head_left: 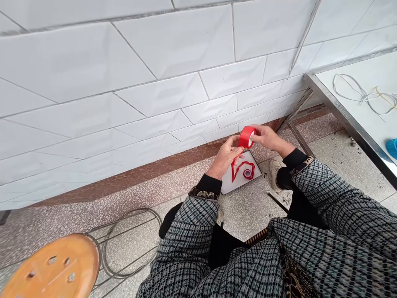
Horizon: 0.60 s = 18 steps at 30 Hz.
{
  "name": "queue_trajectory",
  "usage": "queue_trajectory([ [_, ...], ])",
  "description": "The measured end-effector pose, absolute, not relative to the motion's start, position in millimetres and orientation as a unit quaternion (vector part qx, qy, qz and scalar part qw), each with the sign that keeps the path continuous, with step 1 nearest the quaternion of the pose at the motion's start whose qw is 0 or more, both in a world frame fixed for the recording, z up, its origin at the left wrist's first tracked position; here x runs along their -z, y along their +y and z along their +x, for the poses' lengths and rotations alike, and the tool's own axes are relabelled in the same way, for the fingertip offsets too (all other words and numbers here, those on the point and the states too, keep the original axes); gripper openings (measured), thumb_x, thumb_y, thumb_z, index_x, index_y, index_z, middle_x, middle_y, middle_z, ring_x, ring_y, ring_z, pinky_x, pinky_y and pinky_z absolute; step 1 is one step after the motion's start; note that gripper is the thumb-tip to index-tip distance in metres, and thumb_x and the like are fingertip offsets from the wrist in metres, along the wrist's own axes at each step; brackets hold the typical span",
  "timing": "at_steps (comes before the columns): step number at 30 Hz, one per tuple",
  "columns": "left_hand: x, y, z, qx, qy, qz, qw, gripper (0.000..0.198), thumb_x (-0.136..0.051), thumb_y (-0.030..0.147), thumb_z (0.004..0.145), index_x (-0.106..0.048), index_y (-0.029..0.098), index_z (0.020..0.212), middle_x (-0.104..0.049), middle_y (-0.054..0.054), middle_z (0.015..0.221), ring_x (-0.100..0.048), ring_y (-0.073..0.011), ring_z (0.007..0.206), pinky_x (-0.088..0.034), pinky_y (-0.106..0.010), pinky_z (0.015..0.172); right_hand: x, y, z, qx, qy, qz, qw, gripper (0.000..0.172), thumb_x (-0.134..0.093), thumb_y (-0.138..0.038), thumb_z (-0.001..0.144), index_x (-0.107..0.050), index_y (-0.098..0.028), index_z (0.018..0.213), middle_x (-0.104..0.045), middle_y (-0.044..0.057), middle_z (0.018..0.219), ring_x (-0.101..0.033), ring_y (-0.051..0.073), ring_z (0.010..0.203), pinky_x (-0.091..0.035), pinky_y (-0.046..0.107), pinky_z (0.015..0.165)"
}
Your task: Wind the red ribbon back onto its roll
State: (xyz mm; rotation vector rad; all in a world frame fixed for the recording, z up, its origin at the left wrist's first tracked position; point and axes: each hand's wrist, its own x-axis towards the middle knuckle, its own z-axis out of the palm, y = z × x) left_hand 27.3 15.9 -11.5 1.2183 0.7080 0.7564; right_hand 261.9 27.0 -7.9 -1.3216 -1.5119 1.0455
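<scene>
A wide roll of red tape [246,137] with a white core is held up between my two hands. My right hand [267,137] grips it from the right, fingers at the core. On the other side, my left hand [223,157] is closed at the roll's edge, a bit of red strip showing by the thumb. Below them a white board [228,185] with a dark rim lies on the floor. A crinkled red strip [238,169] loops across it, beside a smaller red roll [247,174] with a pale purple core.
A white tiled wall [173,91] runs ahead. At right stands a metal-edged table [356,124] with white cable [362,97] and a blue object [392,147]. An orange round stool seat [58,265] and metal wire frame [130,244] are lower left. Dark scraps litter the floor [248,211].
</scene>
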Motion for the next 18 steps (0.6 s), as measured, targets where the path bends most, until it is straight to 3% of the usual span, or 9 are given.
queue_trajectory([
  [3, 13.8, 14.3, 33.8, -0.386, 0.343, 0.513, 0.685, 0.044, -0.086, 0.053, 0.083, -0.064, 0.019, 0.101, -0.054, 0.011, 0.051, -0.048, -0.0069, 0.045, -0.056, -0.029, 0.076, 10.0, 35.6, 272.4, -0.35, -0.588, -0.585, 0.435, 0.04, -0.069, -0.018, 0.077, -0.082, -0.019, 0.115, -0.08, 0.002, 0.097, -0.07, 0.023, 0.09, -0.059, 0.041, 0.097],
  [7, 13.2, 12.0, 37.0, -0.363, 0.344, 0.52, 0.692, 0.046, -0.087, 0.06, 0.08, -0.066, 0.018, 0.079, -0.053, 0.004, 0.053, -0.054, -0.0108, 0.056, -0.043, -0.025, 0.063, 10.6, 40.8, 277.4, -0.36, -0.548, -0.603, 0.454, 0.039, -0.065, -0.015, 0.075, -0.082, -0.021, 0.109, -0.076, -0.001, 0.086, -0.068, 0.021, 0.082, -0.06, 0.037, 0.089],
  [14, 13.1, 8.3, 40.9, -0.37, 0.349, 0.52, 0.686, 0.046, -0.089, 0.059, 0.076, -0.072, 0.016, 0.082, -0.052, 0.004, 0.057, -0.039, -0.008, 0.054, -0.029, -0.025, 0.055, -3.4, 30.2, 259.0, -0.561, -0.365, -0.552, 0.498, 0.01, -0.069, -0.013, 0.082, -0.072, -0.019, 0.089, -0.075, 0.001, 0.076, -0.067, 0.014, 0.066, -0.056, 0.022, 0.065],
  [18, 17.0, 7.4, 46.1, -0.368, 0.35, 0.524, 0.684, 0.048, -0.085, 0.062, 0.08, -0.073, 0.016, 0.085, -0.05, 0.005, 0.056, -0.038, -0.0081, 0.052, -0.026, -0.025, 0.053, -6.4, 24.0, 249.4, -0.656, -0.281, -0.503, 0.487, 0.005, -0.069, -0.015, 0.092, -0.073, -0.018, 0.09, -0.08, 0.005, 0.081, -0.072, 0.014, 0.071, -0.062, 0.023, 0.07],
])
